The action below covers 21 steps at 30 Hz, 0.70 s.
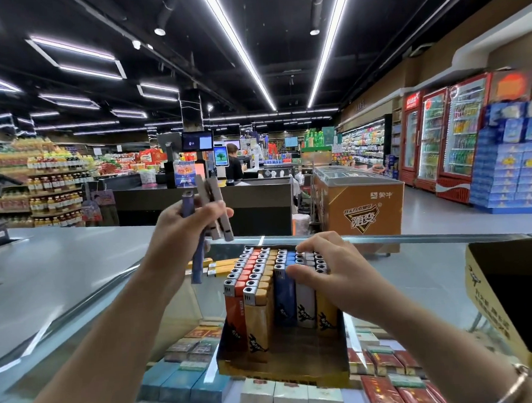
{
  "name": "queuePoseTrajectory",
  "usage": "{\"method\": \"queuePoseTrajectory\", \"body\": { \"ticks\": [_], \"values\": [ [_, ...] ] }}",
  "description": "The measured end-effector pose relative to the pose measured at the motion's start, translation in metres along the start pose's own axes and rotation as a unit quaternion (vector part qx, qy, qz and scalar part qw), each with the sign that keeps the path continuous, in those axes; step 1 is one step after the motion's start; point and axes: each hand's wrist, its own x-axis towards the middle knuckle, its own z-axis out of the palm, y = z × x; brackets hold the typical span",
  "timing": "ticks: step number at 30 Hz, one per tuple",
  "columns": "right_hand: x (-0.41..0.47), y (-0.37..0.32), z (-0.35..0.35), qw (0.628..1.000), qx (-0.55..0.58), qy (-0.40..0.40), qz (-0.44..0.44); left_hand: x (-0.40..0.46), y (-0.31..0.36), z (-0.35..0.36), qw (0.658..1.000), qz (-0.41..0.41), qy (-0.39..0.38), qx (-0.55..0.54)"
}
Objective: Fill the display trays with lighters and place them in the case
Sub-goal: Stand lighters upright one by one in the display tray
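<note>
A bunch of loose lighters (210, 209) is gripped by the left hand (183, 225); lighter tops in the display tray (280, 361) are pressed by the right hand (331, 270), fingers (304, 245) spread. The freezer (359, 201) logo reads 蒙牛, 随变.

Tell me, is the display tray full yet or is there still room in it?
Still room. The display tray holds upright lighters at the back, but its near floor is bare, and the left hand holds more.

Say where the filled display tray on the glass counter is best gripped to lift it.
Grip the display tray by its two low side walls, one hand coming in from each side. The lighters stand upright and loose, rising well above the walls, so a level two-sided hold seems safest. The front lip is low and offers little purchase.
</note>
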Motion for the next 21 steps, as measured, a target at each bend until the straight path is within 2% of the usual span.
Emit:
{"method": "queuePoseTrajectory", "body": {
  "ticks": [3, 9, 14, 21],
  "values": [
    [-0.002, -0.008, -0.007, 0.996, 0.031, 0.081, -0.026, 0.003, 0.024, 0.028, 0.994, 0.021, -0.056, -0.088],
    [-0.002, -0.014, -0.017, 0.971, 0.133, 0.182, -0.075, -0.002, 0.022, 0.066, 0.982, -0.005, -0.135, -0.132],
    [-0.003, -0.019, -0.016, 0.954, 0.183, 0.209, -0.110, -0.002, 0.017, 0.064, 0.985, -0.025, -0.132, -0.112],
    [-0.004, -0.021, -0.023, 0.924, 0.270, 0.262, -0.075, -0.003, 0.019, 0.054, 0.970, -0.087, -0.072, -0.215]
  ]
}}
